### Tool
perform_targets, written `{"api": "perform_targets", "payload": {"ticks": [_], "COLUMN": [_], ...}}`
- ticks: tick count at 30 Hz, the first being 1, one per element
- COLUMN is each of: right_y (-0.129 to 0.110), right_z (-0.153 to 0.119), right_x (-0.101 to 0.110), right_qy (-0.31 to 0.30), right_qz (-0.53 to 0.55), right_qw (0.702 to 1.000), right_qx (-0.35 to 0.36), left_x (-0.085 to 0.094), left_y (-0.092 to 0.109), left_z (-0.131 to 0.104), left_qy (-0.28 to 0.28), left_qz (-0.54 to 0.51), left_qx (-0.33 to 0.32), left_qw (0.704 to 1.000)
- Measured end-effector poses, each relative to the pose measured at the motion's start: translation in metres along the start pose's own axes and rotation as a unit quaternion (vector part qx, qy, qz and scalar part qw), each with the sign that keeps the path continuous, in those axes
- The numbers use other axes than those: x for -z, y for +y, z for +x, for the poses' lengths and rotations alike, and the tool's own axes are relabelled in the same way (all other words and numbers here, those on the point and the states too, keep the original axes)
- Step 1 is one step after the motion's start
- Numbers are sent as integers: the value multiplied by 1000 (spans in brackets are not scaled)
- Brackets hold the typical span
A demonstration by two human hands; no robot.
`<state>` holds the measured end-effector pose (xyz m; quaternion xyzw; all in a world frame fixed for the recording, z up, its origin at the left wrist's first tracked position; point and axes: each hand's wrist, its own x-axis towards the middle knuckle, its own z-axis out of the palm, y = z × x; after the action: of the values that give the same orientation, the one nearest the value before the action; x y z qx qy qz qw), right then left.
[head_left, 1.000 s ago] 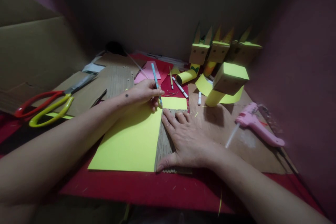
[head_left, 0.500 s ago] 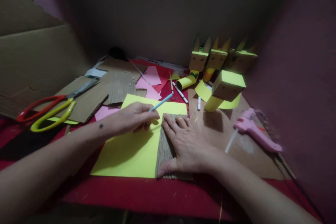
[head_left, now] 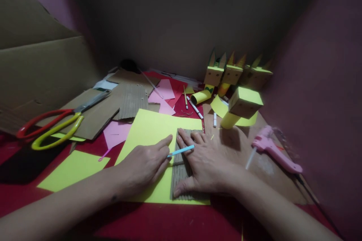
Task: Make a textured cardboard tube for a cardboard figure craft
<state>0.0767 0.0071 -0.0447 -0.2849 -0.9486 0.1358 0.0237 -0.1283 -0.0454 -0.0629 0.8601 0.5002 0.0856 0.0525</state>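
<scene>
My left hand [head_left: 149,163] is closed round a thin light blue pencil [head_left: 181,151], whose back end points toward my right hand. The pencil's tip is hidden by the fingers. Under this hand lies a yellow sheet of paper [head_left: 147,128] on the table. My right hand [head_left: 202,158] lies flat with fingers spread on a corrugated cardboard piece [head_left: 180,171], pressing it onto the right part of the sheet. The left index finger is near the cardboard's left edge; whether the pencil tip touches the paper cannot be seen.
Left are scissors [head_left: 77,115], cardboard pieces [head_left: 98,111] and yellow paper [head_left: 73,169]. Behind lie pink paper [head_left: 165,88] and a marker [head_left: 195,107]. Right are a pink glue gun [head_left: 275,148] with a cord, a yellow-topped box figure [head_left: 244,101] and several eared box figures [head_left: 214,75].
My left hand has moved down and nearer to me along the cardboard's left side, with the pencil. My right hand keeps its place on the cardboard. The view has shifted slightly.
</scene>
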Motion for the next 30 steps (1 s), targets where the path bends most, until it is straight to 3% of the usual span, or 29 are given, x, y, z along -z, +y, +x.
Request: {"api": "perform_targets", "payload": {"ticks": [13,30], "right_y": [20,24], "right_z": [16,21], "right_x": [4,3], "right_qy": [-37,-35], "right_qz": [4,4], "right_qw": [999,999], "right_qx": [-17,-30], "left_x": [-1,0], "left_y": [2,4], "left_z": [1,1], "left_qy": [5,-11], "left_qz": [14,-2], "left_qx": [0,19], "left_qw": [1000,1000]}}
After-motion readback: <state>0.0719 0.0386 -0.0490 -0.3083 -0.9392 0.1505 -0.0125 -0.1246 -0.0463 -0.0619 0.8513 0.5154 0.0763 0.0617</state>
